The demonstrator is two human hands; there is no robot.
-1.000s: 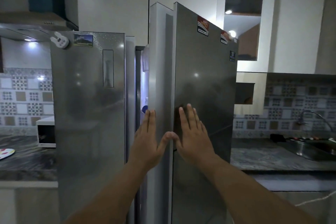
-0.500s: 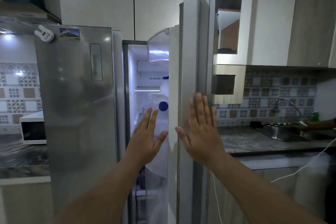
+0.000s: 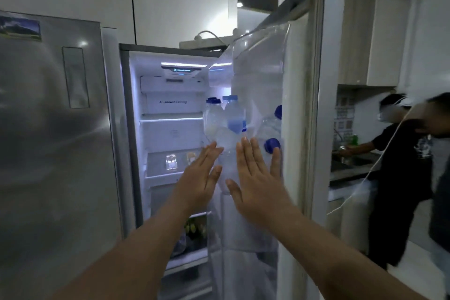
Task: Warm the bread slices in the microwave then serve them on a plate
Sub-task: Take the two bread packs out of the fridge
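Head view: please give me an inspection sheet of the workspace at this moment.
Surface: fridge shelves, lit; the upper ones look mostly bare.
Job's things: no bread, microwave or plate seen.
Clutter: water bottles with blue caps in the door rack; a small pack on a middle shelf; dark items on a lower shelf, too dim to name.
Grippers: left hand and right hand open, fingers spread, empty, raised before the open fridge.
Cables: a white cable hangs at the right.
Surroundings: right fridge door swung open, left door shut; a person in black at the sink on the right.
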